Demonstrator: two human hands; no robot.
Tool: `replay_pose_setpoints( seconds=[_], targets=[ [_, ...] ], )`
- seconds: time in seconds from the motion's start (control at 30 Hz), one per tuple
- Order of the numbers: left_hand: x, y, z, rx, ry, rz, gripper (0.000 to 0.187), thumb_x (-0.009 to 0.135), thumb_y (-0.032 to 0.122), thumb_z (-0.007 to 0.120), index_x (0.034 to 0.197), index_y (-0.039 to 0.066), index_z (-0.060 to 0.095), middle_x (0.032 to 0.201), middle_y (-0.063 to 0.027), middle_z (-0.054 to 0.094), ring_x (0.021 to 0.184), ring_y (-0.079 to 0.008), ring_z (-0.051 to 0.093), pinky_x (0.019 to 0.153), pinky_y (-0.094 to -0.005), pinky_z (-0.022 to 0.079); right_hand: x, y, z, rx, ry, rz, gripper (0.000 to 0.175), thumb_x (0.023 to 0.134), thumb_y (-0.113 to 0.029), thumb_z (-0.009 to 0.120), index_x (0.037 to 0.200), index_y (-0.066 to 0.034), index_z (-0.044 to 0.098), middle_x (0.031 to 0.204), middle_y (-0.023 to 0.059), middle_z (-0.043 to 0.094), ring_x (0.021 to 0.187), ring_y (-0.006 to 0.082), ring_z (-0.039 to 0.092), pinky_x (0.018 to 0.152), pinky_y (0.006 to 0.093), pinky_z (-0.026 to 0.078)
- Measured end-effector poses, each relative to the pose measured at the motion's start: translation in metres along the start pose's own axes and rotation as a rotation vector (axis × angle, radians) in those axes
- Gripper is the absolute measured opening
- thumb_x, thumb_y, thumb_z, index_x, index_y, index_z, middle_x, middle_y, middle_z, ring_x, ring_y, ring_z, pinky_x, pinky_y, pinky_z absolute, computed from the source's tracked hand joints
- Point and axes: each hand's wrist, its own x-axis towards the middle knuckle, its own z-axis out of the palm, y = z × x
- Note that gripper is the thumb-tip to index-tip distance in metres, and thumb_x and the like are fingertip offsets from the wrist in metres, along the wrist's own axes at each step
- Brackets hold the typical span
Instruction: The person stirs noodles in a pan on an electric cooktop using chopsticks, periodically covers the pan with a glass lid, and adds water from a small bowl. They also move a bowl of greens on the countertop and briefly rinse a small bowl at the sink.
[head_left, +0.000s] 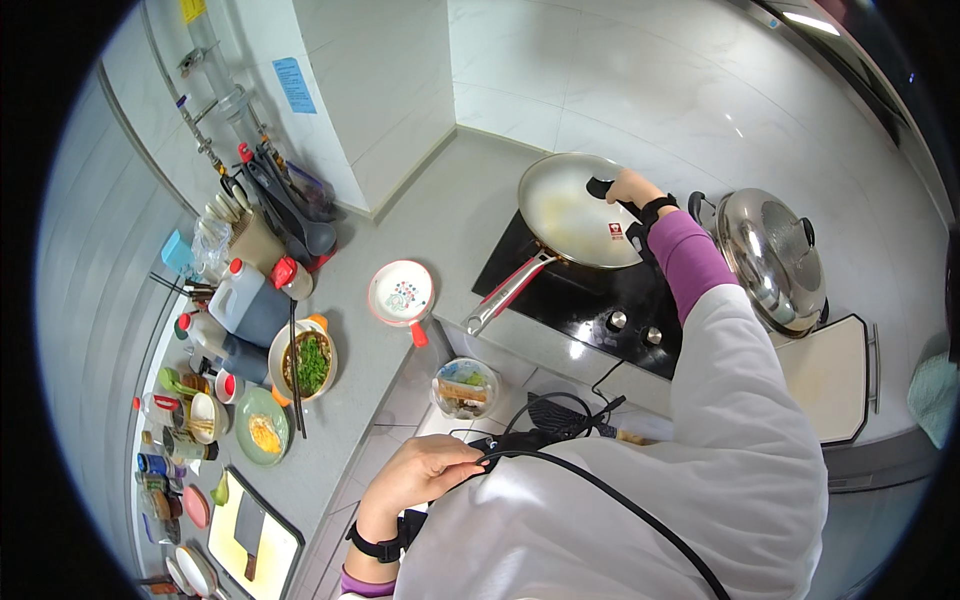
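My right hand is shut on the black knob of a glass lid. The lid, fogged and steel-rimmed, covers a frying pan on the black cooktop; the pan's steel-and-red handle points towards me at lower left. Through the glass a yellowish patch shows faintly. Low in front of my body, my left hand has its thumb and fingertips together at a black cable. Whether it grips the cable or only touches it, I cannot tell.
Right of the cooktop stands a lidded steel pot. On the left counter are a small white pan, a bowl with chopped greens and chopsticks across it, a plate with fried egg, several bottles, and a cleaver on a board.
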Motion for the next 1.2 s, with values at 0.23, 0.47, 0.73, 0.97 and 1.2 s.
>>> replay_pose_setpoints(
  seconds=[0.23, 0.47, 0.73, 0.97, 1.2],
  targets=[
    [-0.005, -0.008, 0.008, -0.038, 0.063, 0.016, 0.015, 0.084, 0.012, 0.079, 0.094, 0.003, 0.074, 0.082, -0.0094, 0.071, 0.069, -0.0242, 0.065, 0.06, -0.0335, 0.048, -0.03, 0.006, -0.007, 0.274, 0.15, 0.04, 0.046, 0.062, -0.027, 0.08, 0.098, 0.0024, 0.074, 0.099, 0.0226, 0.073, 0.093, 0.0344, 0.071, 0.08, 0.0383, 0.057],
    [-0.02, -0.018, -0.014, -0.041, 0.026, 0.093, 0.014, 0.085, 0.012, 0.077, 0.095, 0.003, 0.073, 0.081, -0.0101, 0.07, 0.069, -0.0253, 0.065, 0.06, -0.0339, 0.049, -0.051, 0.0, -0.033, 0.869, 0.426, 0.221, 0.035, 0.071, -0.022, 0.079, 0.082, 0.0091, 0.067, 0.074, 0.0142, 0.067, 0.062, 0.0224, 0.065, 0.055, 0.0385, 0.051],
    [-0.056, -0.025, -0.059, -0.067, -0.033, 0.112, 0.013, 0.085, 0.009, 0.076, 0.095, 0.001, 0.073, 0.08, -0.0107, 0.069, 0.07, -0.0268, 0.065, 0.063, -0.0353, 0.05, -0.089, -0.038, -0.018, 1.416, 0.73, 0.028, 0.032, 0.071, -0.006, 0.078, 0.095, 0.0058, 0.06, 0.079, 0.008, 0.062, 0.066, 0.0181, 0.06, 0.058, 0.0356, 0.048],
    [-0.093, -0.044, -0.093, -0.101, -0.054, 0.08, 0.014, 0.085, 0.01, 0.075, 0.095, 0.0, 0.072, 0.083, -0.0124, 0.07, 0.074, -0.0299, 0.066, 0.066, -0.0371, 0.051, -0.123, -0.076, -0.011, 1.359, 0.995, 0.021, 0.051, 0.075, -0.013, 0.079, 0.113, 0.0049, 0.05, 0.09, 0.0072, 0.059, 0.077, 0.0157, 0.057, 0.07, 0.0323, 0.048],
    [-0.115, -0.064, -0.117, -0.144, -0.088, 0.065, 0.013, 0.086, 0.01, 0.075, 0.096, 0.002, 0.072, 0.082, -0.0105, 0.07, 0.071, -0.0272, 0.065, 0.063, -0.0351, 0.05, -0.141, -0.159, -0.018, 1.177, 1.162, -0.067, 0.056, 0.08, -0.023, 0.08, 0.118, 0.0083, 0.053, 0.095, 0.01, 0.062, 0.084, 0.0164, 0.057, 0.077, 0.0318, 0.048]
  ],
)
